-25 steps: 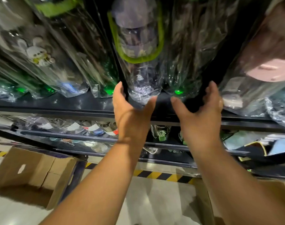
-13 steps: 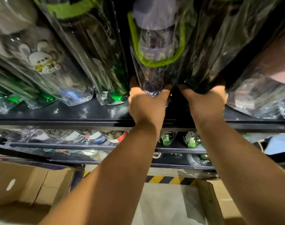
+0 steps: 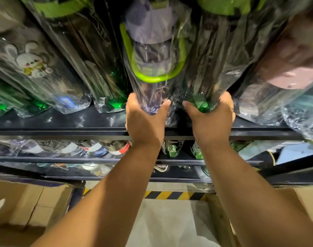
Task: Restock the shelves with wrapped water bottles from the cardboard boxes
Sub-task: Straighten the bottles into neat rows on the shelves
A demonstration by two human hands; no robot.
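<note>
Since both hands are up at the shelf (image 3: pixel 45 120), here's the rundown left to right; left box (image 3: pixel 18 207) sits on the floor way out at 8 o'clock, flaps open, and no bottles show in the bit I can see; bunny bottle (image 3: pixel 32 65) at 10 o'clock stands wrapped on the shelf with more wrapped ones packed beside it, so that side looks stocked; lower rows (image 3: pixel 98 148), also 8 o'clock but nearer the middle, carry bottles too; left hand (image 3: pixel 145 120) just above centre has thumb and fingers curled round the base of the purple bottle (image 3: pixel 152 59), the one with the lime loop, which runs up to 12 o'clock; its foot looks to be right at the shelf's front lip; right hand (image 3: pixel 211 118) at 1 o'clock grips the base of the green bottle (image 3: pixel 214 59) the same way, tight against its purple neighbour; pink bottle (image 3: pixel 285 77) at 2 o'clock fills the right end; right box (image 3: pixel 309 202) at 4 o'clock is only a corner, contents hidden.

My read: these two are basically placed and just need a shove back to line up, then letting go; top row looks close to full; whether more is left depends on the boxes, and neither shows its inside, so I can't call it done.
</note>
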